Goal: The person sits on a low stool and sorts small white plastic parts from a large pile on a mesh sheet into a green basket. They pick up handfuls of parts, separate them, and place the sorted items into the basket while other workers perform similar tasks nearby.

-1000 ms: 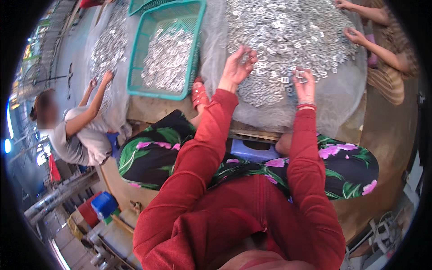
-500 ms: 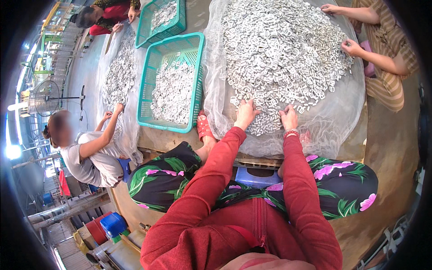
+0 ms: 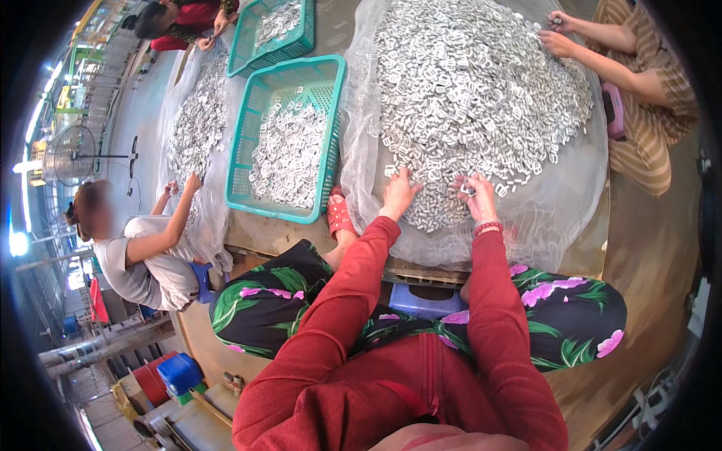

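A large heap of small silver metal pieces (image 3: 481, 90) lies on sheer white netting (image 3: 556, 218). Many look like slotted buckles; at the near edge are short, stubby pieces (image 3: 432, 207). My left hand (image 3: 400, 197) rests at the heap's near left edge, thumb and fingers apart, close to a loose buckle (image 3: 390, 171). Just right of the stubby pieces is my right hand (image 3: 481, 199), a red bracelet at its wrist. Its fingers are bent round a small silver buckle (image 3: 467, 189), partly hidden by them.
Left of the heap stands a green plastic basket (image 3: 337, 113) of silver buckles, with another green basket (image 3: 307, 45) behind it. A co-worker's hands (image 3: 560, 37) are at the heap's far right. Two other people sort a smaller heap (image 3: 197, 128) at left. A blue stool (image 3: 425, 299) is below me.
My right hand has lifted slightly and turned, its fingers now curled round a buckle. The left hand has shifted a little left. The co-worker's hands at right have drawn together, farther off.
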Motion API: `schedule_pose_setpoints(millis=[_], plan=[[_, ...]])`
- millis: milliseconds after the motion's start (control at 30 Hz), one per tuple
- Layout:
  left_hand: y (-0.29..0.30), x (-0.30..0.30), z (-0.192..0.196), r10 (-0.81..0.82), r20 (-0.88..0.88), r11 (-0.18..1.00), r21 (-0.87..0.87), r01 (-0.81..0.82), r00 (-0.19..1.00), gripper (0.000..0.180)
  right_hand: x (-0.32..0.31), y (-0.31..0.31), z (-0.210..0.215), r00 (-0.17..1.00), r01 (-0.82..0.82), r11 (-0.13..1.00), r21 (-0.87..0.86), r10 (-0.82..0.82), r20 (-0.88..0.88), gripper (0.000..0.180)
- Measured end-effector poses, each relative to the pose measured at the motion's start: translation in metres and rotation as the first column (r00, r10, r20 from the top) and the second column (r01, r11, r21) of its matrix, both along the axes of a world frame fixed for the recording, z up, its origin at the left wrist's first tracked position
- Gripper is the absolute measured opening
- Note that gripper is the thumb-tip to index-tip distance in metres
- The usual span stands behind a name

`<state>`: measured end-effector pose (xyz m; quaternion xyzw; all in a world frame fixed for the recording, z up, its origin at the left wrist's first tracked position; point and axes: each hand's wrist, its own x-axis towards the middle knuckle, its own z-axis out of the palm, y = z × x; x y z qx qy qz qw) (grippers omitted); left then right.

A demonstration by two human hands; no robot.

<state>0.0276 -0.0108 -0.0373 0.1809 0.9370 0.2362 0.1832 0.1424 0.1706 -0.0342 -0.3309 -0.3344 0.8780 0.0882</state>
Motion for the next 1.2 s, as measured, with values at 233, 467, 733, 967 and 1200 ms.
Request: schedule_pose_setpoints(millis=[233,467,733,967,1200], plan=[[-0.014,-0.015,-0.013,-0.056,0.154,0.995,0.085,0.043,0.986,0.029,-0.011,-0.028,0.006,0.893,-0.445,0.684,0.578,0.287,0.347,0.032],[0.023,-0.022,0.062,-0.245,0.839,0.559,0.532,-0.637,0.485,0.010,-0.003,-0.034,-0.037,0.918,-0.290,0.691,0.662,0.005,0.398,0.019],[0.071,-0.023,0.024,-0.238,-0.226,0.970,0.004,0.245,0.945,0.029,-0.001,0.002,0.009,0.992,0.071,0.970,-0.230,-0.092,-0.082,0.016],[0.045,-0.018,0.027,-0.331,-0.003,0.912,0.256,0.320,0.944,0.024,0.001,0.029,0.057,0.928,-0.013,0.958,-0.285,-0.095,-0.360,0.031],[0.002,0.001,0.032,-0.370,0.806,0.420,0.588,-0.691,0.461,0.010,-0.029,0.004,0.055,0.954,-0.295,0.881,0.371,0.252,0.160,0.026]])
